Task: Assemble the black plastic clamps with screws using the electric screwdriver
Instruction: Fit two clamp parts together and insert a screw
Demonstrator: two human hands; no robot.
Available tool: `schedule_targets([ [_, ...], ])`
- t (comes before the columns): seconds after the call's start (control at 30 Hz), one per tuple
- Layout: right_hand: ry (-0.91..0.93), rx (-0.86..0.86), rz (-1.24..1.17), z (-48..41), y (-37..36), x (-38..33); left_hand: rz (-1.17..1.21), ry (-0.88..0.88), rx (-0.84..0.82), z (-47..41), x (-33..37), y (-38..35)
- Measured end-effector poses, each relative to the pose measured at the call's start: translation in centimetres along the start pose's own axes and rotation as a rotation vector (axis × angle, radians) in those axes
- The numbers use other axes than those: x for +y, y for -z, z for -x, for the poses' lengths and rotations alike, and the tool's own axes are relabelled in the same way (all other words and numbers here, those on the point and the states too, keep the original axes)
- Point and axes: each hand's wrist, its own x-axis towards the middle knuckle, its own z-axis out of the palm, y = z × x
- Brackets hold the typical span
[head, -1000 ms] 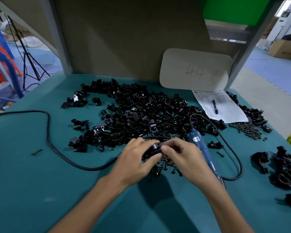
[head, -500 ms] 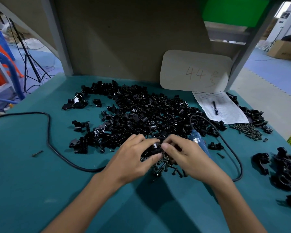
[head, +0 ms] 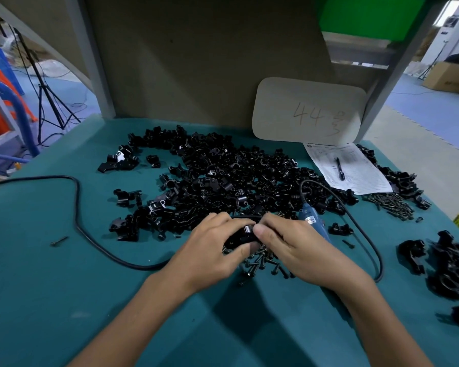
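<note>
— Hands have hardly shifted in the last half second. The right wrist now covers the near end of the screwdriver, whose tip showed a second ago.

— What have the fingers got?

— The left hand (head: 210, 250) curls its fingers round a black clamp (head: 243, 234), thumb underneath. The right hand (head: 297, 247) pinches the same piece from the right, thumb flat on top. Both sets of fingers are closed on it, at the near edge of the big heap.

— Its shape?

— Small, blocky, glossy hard plastic. The fingers hide most of it.

— And under the hands?

— A scatter of short dark metal screws (head: 260, 262) with round heads lies on the matte teal tabletop (head: 51, 287).

— The screwdriver?

— The electric screwdriver (head: 312, 221), a slim blue barrel, lies just right of the right hand. Its smooth black cord (head: 366, 234) loops from its far end round to the right.

— Loose parts?

— The pile of clamps (head: 236, 178), shiny half-round saddles and angular blocks, sprawls across the far middle. Bulkier black pieces (head: 451, 268) sit at the near right. A second heap of screws (head: 392, 206) lies at the far right, beside a printed sheet (head: 355, 170) with a pen (head: 339, 168) on it.

— Behind that?

— A rounded beige card (head: 308, 112) marked 44 leans upright.
</note>
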Motion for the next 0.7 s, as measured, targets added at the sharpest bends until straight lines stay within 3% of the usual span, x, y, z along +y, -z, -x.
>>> schedule_targets([
  [0.17, -0.035, -0.031, -0.026, -0.1, -0.4, 1.0, -0.023, -0.027, 0.022, 0.2, -0.3, -0.9],
  [0.27, -0.146, 0.081, 0.039, 0.4, -0.4, 3.5, -0.058, 0.0, 0.029, 0.2, -0.9, -1.9],
  [0.37, -0.418, 0.296, 0.45, 2.2, 0.5, 7.5, -0.065, 0.069, 0.05, 0.6, -2.1, -3.0],
  [0.43, -0.649, 0.231, 0.575, 3.3, 0.4, 9.8, -0.076, 0.094, 0.059, 1.0, -2.8, -3.8],
  [0.53, -0.771, 0.179, 0.393, 4.0, -0.4, 11.0, -0.162, 0.053, 0.102, 1.5, -3.6, -4.9],
  [0.63, -0.667, 0.385, 0.232, 4.7, 0.0, 10.9, -0.211, 0.027, 0.151, 1.6, -4.0, -5.3],
  [0.7, -0.605, 0.527, -0.017, 4.7, 1.0, 10.3, -0.225, 0.011, 0.158, 1.5, -4.1, -5.3],
])
